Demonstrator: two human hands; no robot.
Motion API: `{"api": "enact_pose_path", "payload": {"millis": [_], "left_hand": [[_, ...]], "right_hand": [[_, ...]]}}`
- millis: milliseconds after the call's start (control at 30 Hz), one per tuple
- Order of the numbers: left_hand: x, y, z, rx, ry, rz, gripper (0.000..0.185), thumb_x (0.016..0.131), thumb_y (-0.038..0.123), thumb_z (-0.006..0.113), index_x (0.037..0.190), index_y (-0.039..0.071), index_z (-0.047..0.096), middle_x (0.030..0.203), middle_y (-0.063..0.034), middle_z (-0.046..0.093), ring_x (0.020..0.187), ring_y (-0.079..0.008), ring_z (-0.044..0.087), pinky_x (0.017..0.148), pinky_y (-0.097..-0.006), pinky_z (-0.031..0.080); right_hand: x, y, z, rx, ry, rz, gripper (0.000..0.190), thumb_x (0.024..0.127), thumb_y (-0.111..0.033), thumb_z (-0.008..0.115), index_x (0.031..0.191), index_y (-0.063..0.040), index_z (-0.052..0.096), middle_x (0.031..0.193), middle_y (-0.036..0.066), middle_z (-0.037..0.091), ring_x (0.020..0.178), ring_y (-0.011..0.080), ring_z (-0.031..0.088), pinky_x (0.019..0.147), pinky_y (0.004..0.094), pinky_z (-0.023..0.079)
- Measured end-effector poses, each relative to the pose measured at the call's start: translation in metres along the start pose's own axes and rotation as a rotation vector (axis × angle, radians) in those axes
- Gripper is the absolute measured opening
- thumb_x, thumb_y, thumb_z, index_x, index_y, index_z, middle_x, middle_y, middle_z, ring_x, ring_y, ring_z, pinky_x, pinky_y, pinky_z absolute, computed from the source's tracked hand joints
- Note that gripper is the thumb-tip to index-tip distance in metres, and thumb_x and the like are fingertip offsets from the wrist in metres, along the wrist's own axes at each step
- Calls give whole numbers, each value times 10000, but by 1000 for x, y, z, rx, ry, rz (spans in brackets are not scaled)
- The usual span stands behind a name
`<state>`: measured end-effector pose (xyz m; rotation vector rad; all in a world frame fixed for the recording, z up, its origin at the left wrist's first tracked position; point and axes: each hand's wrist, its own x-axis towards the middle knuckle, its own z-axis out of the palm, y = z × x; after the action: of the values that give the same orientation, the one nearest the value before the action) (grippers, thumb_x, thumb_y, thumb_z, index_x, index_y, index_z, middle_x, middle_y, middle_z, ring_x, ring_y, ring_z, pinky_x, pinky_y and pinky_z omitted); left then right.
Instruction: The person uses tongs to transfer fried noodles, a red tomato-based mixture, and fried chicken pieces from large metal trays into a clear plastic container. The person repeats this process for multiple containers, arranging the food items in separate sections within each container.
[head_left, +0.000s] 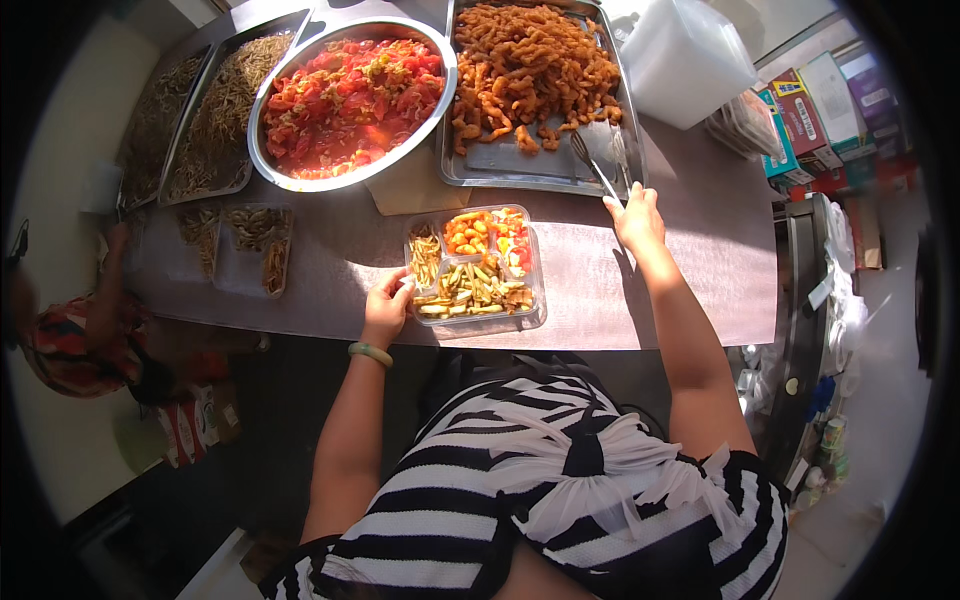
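My left hand (388, 304) grips the left edge of a clear plastic compartment tray (534, 304) on the table. Its compartments hold shredded food, orange fried pieces, tomato with egg, and green bean pieces with some brown bits. My right hand (637, 217) holds metal serving tongs (604, 178) by their near end; their heads rest at the lower right of a steel tray (637, 161) heaped with fried battered strips (536, 64). Left of that stands a steel basin (448, 64) of tomato and egg (352, 105).
Steel trays of shredded food (232, 97) stand far left, with part-filled plastic trays (255, 281) below. A co-worker (82, 337) is at the left edge. A white plastic container (686, 60) and stacked boxes (806, 120) are at the right. The table's near edge (600, 349) curves before me.
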<state>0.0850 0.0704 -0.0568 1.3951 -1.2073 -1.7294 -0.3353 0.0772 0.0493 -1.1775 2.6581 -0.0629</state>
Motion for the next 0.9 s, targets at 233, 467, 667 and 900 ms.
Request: {"api": "enact_pose_path", "payload": {"millis": [233,467,667,900], "left_hand": [[-28,13,-10,23,170,-100,327,954,49,527,1278,11,546,788,-12,592,610,-67,555,554,-209,480],[-67,17,2,48,522,-174,306,950,44,528,1254,50,558,858,-9,593,662,-66,554,568,-208,483],[-112,5,21,-4,688,-187,310,932,57,566,1240,23,558,858,-2,568,654,-66,555,559,-208,492],[-130,9,20,6,707,-216,295,936,73,567,1227,27,571,845,1,583,668,-61,563,568,-204,493]], "right_hand": [[125,33,-64,107,654,-394,320,826,-221,718,1118,-119,640,1245,74,518,1210,272,482,1005,422,400],[248,21,-153,-41,847,-458,247,881,-223,648,1118,-185,590,1146,9,622,1143,199,556,1078,511,281],[316,54,-166,313,492,-614,180,913,-142,600,1078,-94,654,1078,100,694,999,242,665,891,351,487],[379,68,-208,261,443,-608,271,955,-191,537,1137,-8,621,1108,148,679,1019,263,647,903,336,476]]}}
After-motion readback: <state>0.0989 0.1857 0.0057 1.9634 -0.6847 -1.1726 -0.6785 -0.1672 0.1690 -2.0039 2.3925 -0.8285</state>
